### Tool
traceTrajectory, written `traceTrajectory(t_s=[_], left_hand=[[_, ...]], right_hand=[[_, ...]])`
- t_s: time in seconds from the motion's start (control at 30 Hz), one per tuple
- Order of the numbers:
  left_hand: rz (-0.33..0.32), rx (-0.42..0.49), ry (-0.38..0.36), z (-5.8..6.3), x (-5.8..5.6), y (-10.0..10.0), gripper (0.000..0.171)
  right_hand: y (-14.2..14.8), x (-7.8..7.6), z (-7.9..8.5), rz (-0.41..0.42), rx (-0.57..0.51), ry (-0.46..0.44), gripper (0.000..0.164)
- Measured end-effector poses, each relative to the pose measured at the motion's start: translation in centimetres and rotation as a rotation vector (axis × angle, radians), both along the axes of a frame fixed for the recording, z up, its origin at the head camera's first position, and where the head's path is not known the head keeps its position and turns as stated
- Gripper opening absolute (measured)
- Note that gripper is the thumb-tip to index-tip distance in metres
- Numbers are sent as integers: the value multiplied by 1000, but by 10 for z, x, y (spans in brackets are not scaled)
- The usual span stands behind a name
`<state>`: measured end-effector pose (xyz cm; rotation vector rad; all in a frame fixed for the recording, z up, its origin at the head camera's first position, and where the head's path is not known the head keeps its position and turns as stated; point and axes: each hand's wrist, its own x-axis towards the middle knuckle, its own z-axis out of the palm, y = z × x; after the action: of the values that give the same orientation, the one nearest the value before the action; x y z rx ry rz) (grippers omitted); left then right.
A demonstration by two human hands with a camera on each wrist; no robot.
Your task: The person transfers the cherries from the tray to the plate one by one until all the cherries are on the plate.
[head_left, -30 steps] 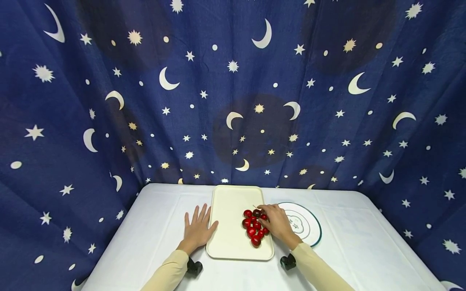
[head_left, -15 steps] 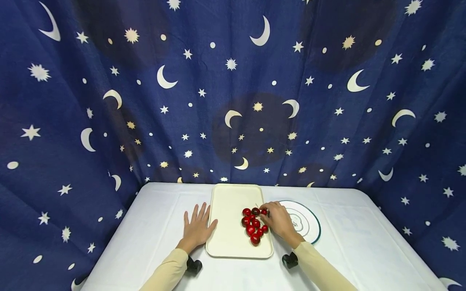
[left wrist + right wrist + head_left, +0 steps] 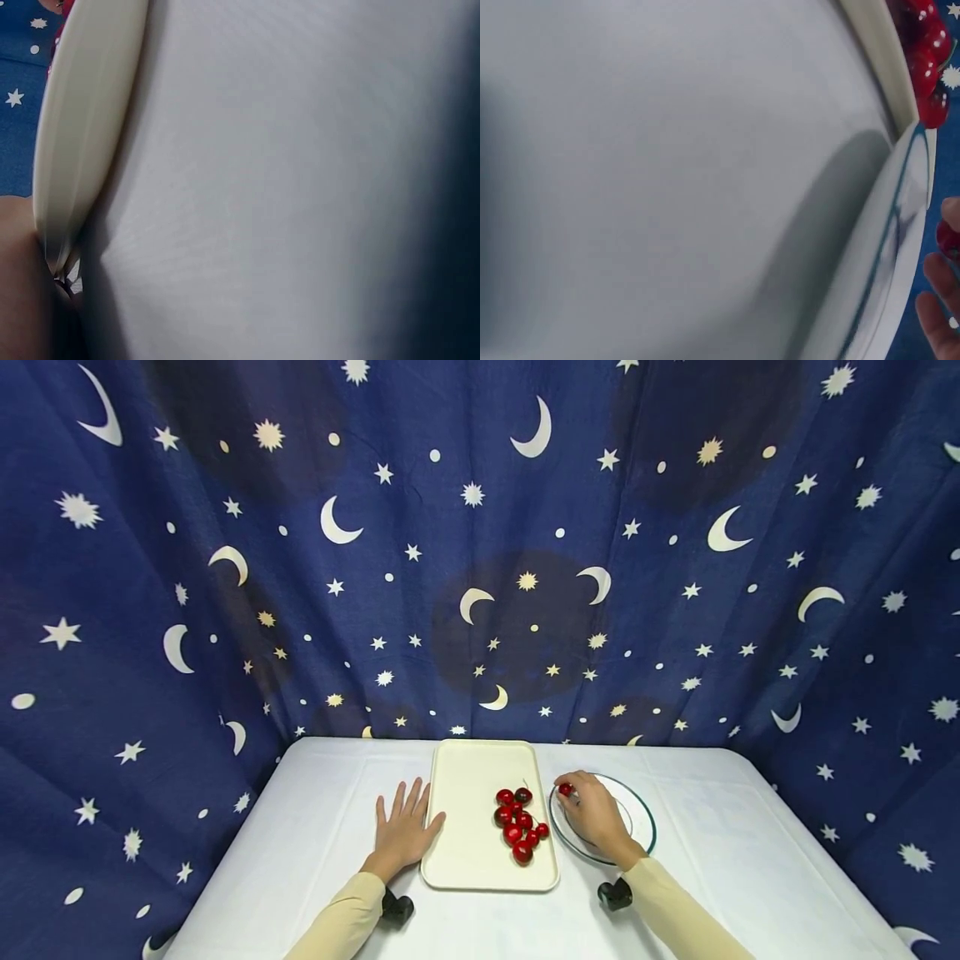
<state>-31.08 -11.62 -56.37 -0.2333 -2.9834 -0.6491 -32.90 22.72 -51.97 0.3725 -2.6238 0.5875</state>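
Note:
Over the left part of the white plate [image 3: 647, 827], my right hand [image 3: 596, 814] pinches a red cherry [image 3: 566, 789] between thumb and fingers. The right wrist view catches the same cherry [image 3: 948, 240] at its right edge, above the blue-rimmed plate [image 3: 885, 255]. My left hand [image 3: 405, 831] lies flat with fingers spread on the table, its thumb at the left rim of the cream tray [image 3: 465, 827]. A cluster of red cherries [image 3: 522, 852], one darker than the others, sits on the right half of that tray.
A white cloth covers the table [image 3: 330, 827]. Behind it hangs a blue curtain [image 3: 420, 527] with moons and stars. The plate stands just right of the tray, with a narrow gap between them. Black wrist cameras [image 3: 615, 894] sit under both forearms.
My right hand has taken a cherry from the upper right of the cluster and moved right, from the tray to over the plate. My left hand has stayed in place.

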Motion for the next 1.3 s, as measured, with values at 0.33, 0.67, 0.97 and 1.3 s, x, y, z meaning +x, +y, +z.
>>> traceTrajectory(t_s=[0.33,0.67,0.97,1.3], left_hand=[[18,-41,-19,-8,-7,-1,74],[14,-21,-29,-2,-2,1,75],[19,-27,-8,-6,-6,0,74],[21,-45,10,-13,-9,-1,74]], right_hand=[[15,7,-4,-38,4,-73,19],[20,6,-11,-43,17,-112,18],[23,4,-9,-46,11,-114,21],[20,3,-6,-22,37,57,23]])
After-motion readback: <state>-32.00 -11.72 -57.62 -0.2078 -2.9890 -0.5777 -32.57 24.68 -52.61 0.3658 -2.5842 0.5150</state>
